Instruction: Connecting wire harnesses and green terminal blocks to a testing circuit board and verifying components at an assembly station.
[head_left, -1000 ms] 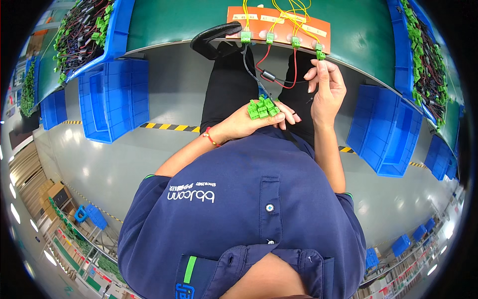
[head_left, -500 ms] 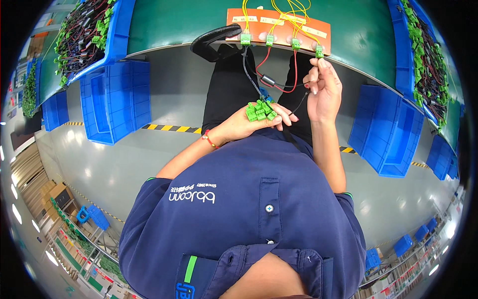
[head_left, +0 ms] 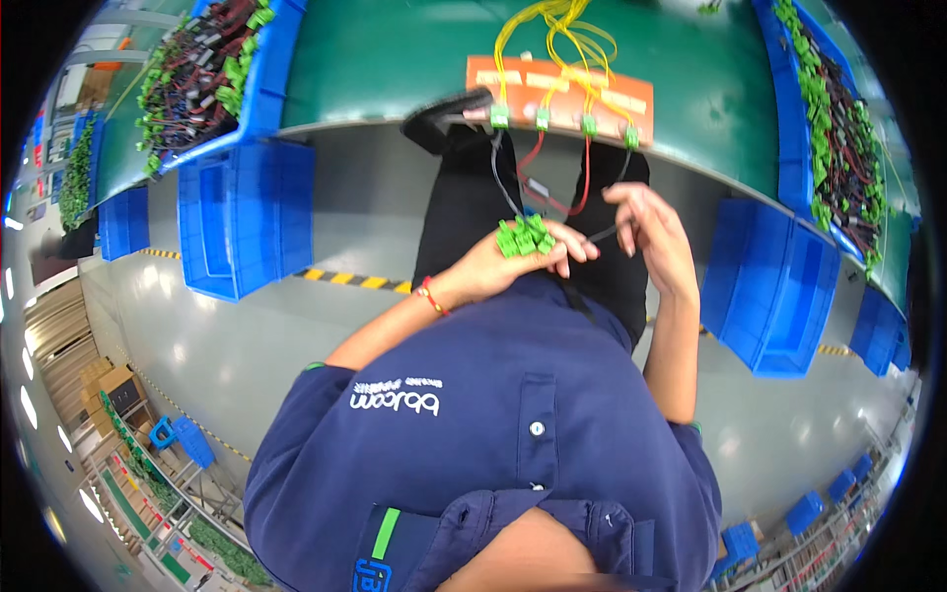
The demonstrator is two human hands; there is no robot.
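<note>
Connectors (head_left: pixel 524 237), small and green, sit in a bunch in the left hand (head_left: pixel 503 264). That hand is cupped with its fingers curled around them, just in front of the person's tummy.

Largest is the green worktop (head_left: pixel 395 59), which runs across the top. A blue bin (head_left: pixel 212 74) full of wired parts sits at its left end, and another bin (head_left: pixel 834 138) sits at its right end. More blue bins (head_left: pixel 247 212) stand on the floor under the near edge, on both sides.

An orange board (head_left: pixel 562 91) lies at the worktop's near edge, in the middle. Yellow wires (head_left: pixel 552 30) go up from it. Four green plugs (head_left: pixel 543 119) hang along its near side, with red and black wires (head_left: pixel 582 187) dropping down.

The right hand (head_left: pixel 651 237) is half closed beside the left one. Its fingers pinch a thin black wire (head_left: pixel 604 233).
</note>
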